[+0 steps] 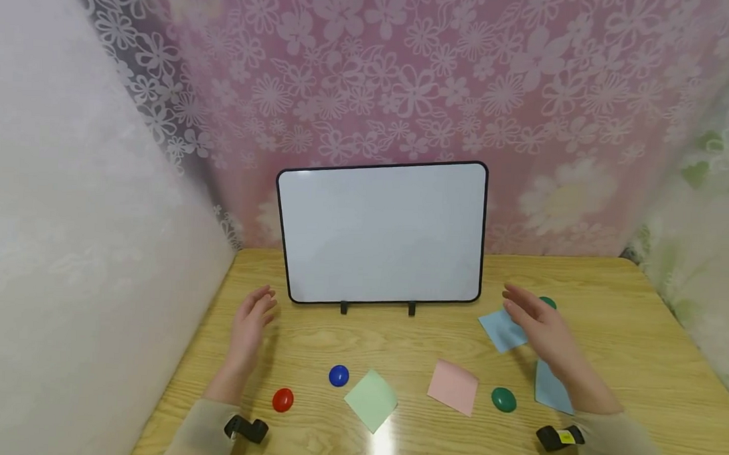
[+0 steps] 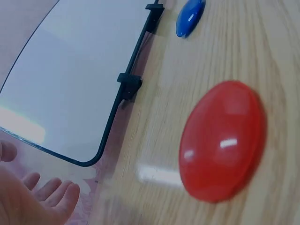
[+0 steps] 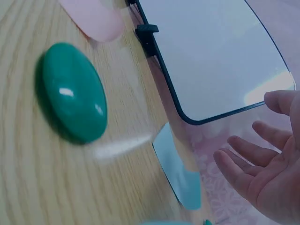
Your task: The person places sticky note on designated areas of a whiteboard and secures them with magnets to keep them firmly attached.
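Note:
A blank whiteboard (image 1: 382, 231) (image 2: 70, 79) (image 3: 206, 51) stands upright on small black feet at the back of the wooden table (image 1: 397, 336). My left hand (image 1: 254, 317) (image 2: 33, 197) hovers open near its lower left corner, holding nothing. My right hand (image 1: 533, 317) (image 3: 262, 168) hovers open above a blue paper note (image 1: 501, 331) (image 3: 176, 168). On the table lie a red magnet (image 1: 283, 399) (image 2: 222, 140), a blue magnet (image 1: 338, 375) (image 2: 190, 18), a green note (image 1: 372, 400), a pink note (image 1: 453, 386) (image 3: 93, 16) and a green magnet (image 1: 504, 399) (image 3: 72, 91).
A second green magnet (image 1: 547, 303) shows behind my right hand. Another blue note (image 1: 548, 389) lies partly under my right forearm. Floral curtains (image 1: 405, 88) close in the back and both sides. The table edge runs near my wrists.

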